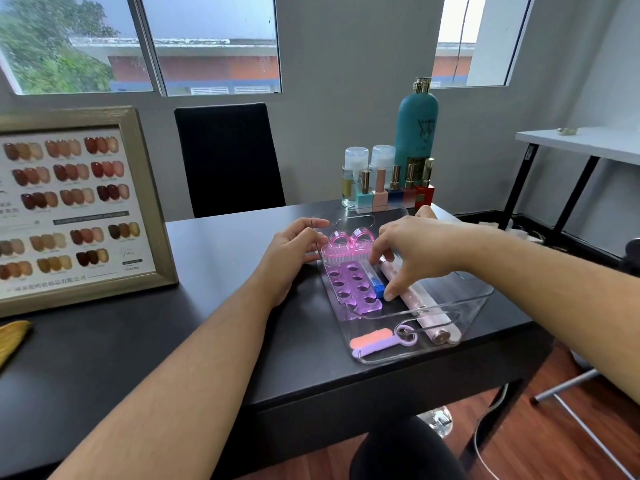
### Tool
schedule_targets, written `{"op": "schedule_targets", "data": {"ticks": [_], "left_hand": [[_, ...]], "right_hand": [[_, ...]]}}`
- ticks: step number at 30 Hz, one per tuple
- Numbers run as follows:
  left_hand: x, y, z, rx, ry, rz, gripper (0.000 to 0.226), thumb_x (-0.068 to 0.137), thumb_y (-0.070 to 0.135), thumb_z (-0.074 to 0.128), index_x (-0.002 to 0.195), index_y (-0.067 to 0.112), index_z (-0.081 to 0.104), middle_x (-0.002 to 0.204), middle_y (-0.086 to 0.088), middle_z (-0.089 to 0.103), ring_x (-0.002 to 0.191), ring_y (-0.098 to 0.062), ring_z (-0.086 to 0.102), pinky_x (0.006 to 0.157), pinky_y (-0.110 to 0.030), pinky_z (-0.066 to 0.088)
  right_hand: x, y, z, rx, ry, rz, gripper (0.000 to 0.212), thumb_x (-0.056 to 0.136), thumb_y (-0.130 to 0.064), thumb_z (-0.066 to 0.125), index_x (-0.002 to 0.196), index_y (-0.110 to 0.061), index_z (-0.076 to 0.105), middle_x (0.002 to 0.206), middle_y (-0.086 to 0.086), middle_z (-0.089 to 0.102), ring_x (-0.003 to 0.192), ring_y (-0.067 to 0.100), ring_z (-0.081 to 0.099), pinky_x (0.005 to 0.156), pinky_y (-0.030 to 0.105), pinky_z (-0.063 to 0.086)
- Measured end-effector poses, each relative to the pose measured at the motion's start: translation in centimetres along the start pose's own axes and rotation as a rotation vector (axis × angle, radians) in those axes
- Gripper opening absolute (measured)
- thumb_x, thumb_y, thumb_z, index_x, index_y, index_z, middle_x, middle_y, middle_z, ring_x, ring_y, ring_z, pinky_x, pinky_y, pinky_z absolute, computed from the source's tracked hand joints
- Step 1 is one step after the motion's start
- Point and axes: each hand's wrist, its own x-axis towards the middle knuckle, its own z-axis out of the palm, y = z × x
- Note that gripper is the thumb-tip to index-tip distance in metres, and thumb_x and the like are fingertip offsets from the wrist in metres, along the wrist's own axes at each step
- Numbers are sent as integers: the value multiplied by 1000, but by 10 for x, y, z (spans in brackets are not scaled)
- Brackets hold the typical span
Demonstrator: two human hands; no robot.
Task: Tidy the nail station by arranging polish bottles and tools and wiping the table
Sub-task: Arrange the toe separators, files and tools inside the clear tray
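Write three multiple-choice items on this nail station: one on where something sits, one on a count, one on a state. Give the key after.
1. Where do the purple toe separators lie?
A. in the clear tray
B. on the chair
C. beside the frame

2. How many square polish bottles stand in the back row?
A. two
B. five
C. eight

3. What is the right hand doing?
A. resting flat on the table
B. reaching into the tray at a small blue-capped case
C. holding the teal bottle

Key: A, separators sit inside the tray walls; B, five caps show; B, fingertips meet the case.

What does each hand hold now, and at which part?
The right hand pinches the blue-capped tube at its two ends. The left hand rests against the clear tray side, holding nothing.
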Motion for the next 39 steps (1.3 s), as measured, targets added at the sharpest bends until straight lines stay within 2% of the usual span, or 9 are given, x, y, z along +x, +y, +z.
{"op": "schedule_targets", "data": {"ticks": [7, 11, 14, 18, 22, 24, 27, 30, 39], "left_hand": [[0, 1, 1, -26, 8, 4, 27, 88, 6, 41, 102, 14, 63, 89, -10, 61, 76, -12, 58, 60, -15, 49], [0, 0, 1, -16, 4, 5, 28, 88, 6, 41, 103, 15, 62, 90, -12, 61, 78, -14, 58, 66, -19, 51], [1, 1, 1, -3, 4, 0, 27, 88, 6, 41, 103, 15, 62, 92, -14, 61, 82, -17, 58, 72, -24, 50], [1, 0, 1, 10, 14, 0, 28, 89, 7, 40, 106, 14, 62, 91, -10, 61, 81, -14, 58, 69, -21, 49], [1, 0, 1, 1, 15, -2, 28, 88, 7, 41, 104, 15, 63, 89, -9, 62, 79, -13, 58, 67, -20, 50], [2, -1, 1, -18, 16, -2, 28, 87, 6, 42, 100, 16, 64, 86, -7, 62, 76, -12, 59, 65, -19, 51], [3, -2, 1, -22, 16, -1, 27, 86, 6, 42, 96, 19, 65, 85, -5, 62, 76, -11, 58, 64, -18, 50], [3, -2, 0, -31, 13, -2, 28, 86, 7, 43, 94, 21, 65, 85, -5, 63, 75, -10, 59, 62, -17, 50], [2, -2, 1, -13, 8, -3, 26, 87, 8, 43, 96, 21, 64, 86, -5, 63, 77, -11, 60, 65, -19, 50]], "right_hand": [[-2, -17, -11, 9, 67, -146, 53, 59, -72, 66, 96, -35, 62, 95, -10, 58, 94, 10, 50, 87, 37, 25], [4, -32, -7, 20, 35, -260, 43, 63, -66, 69, 87, -32, 60, 93, -6, 61, 92, 13, 50, 81, 34, 25], [7, -34, -7, 36, -6, -277, 37, 63, -62, 72, 82, -33, 59, 91, -6, 62, 91, 13, 51, 88, 36, 34], [8, -37, -4, 51, -9, -295, 33, 65, -59, 72, 81, -32, 60, 89, -5, 62, 89, 14, 53, 90, 40, 38], [-1, -30, -9, 113, 7, -294, 37, 63, -60, 74, 84, -31, 62, 87, -6, 62, 84, 10, 53, 80, 29, 35], [-10, -25, -13, 210, -37, -333, 34, 61, -56, 78, 79, -31, 64, 75, -9, 59, 68, 4, 50, 63, 17, 37], [-21, -23, -10, 284, -183, -385, 30, 60, -48, 81, 73, -26, 67, 60, -6, 53, 50, 2, 45, 49, 13, 37], [-20, -25, -1, 270, -255, -360, 27, 62, -43, 82, 73, -22, 70, 51, -8, 49, 46, 4, 43, 51, 18, 37], [-16, -23, 2, 267, -134, -335, 26, 63, -43, 82, 71, -24, 67, 52, -7, 48, 47, 5, 41, 48, 17, 35]]}}
